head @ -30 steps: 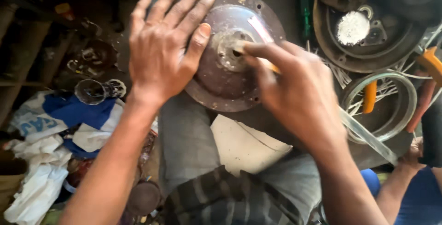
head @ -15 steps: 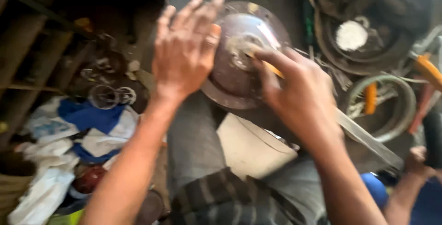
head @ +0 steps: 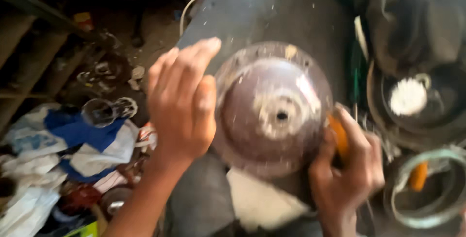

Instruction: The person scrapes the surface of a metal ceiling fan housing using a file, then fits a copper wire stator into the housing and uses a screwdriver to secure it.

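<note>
Dark slab workbench (head: 252, 9) runs up the middle, dusty and speckled with pale chips. The round domed metal cover (head: 272, 108), brownish with a ring of rim holes and a small centre hole, sits on that slab just in front of you, its near rim over a pale sheet of paper (head: 262, 203).

Your left hand (head: 182, 103) is spread wide, fingers out flat, palm against the cover's left rim, steadying it and not gripping anything. Your right hand (head: 347, 169) is closed around an orange-handled tool (head: 339, 137), knuckles curled, pressed against the cover's right rim. The tool's tip is hidden, and the frame is blurred, so it is probably a screwdriver but you cannot tell for sure.

Risks from here: the cover is only pressed, not clamped, so a hard push from the tool side can spin it or skid it off the slab edge toward the rags and plastic bags (head: 53, 159) on the floor at left. If the tool slips off the curved metal, it heads straight for your left palm. The loose chips make the slab slicker. The stacked rings and dishes (head: 422, 120) at right sit close to your right elbow's path; a jerk can knock them.
</note>
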